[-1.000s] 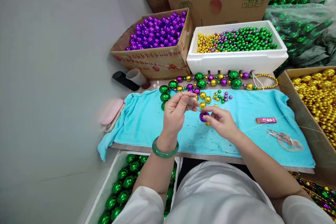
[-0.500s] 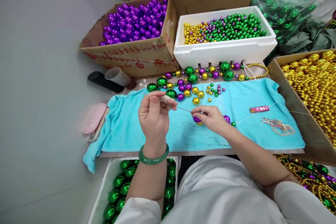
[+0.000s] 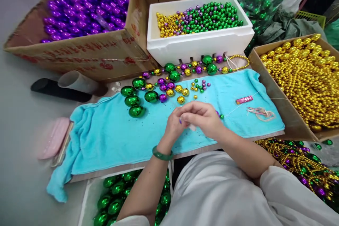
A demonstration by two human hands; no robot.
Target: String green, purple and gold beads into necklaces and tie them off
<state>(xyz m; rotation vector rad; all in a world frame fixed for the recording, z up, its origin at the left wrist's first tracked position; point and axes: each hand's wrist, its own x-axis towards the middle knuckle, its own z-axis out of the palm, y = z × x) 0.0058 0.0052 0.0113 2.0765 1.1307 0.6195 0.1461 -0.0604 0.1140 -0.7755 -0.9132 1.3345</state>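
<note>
A brown cardboard box [image 3: 87, 54] of shiny purple balls is sitting at the far left, just beside a white foam tray [image 3: 198, 44] that is holding small gold, purple and green beads. A second cardboard box [image 3: 267, 88], heaped with gold beads, is standing on the right. A turquoise towel [image 3: 106, 137] is lying across the board, with three big green metallic balls [image 3: 132, 100] resting at its far edge. A small red packet [image 3: 244, 99] and little thread snips [image 3: 261, 113] are lying near its right end.

Red print on cardboard box [image 3: 87, 54] unreadable.
</note>
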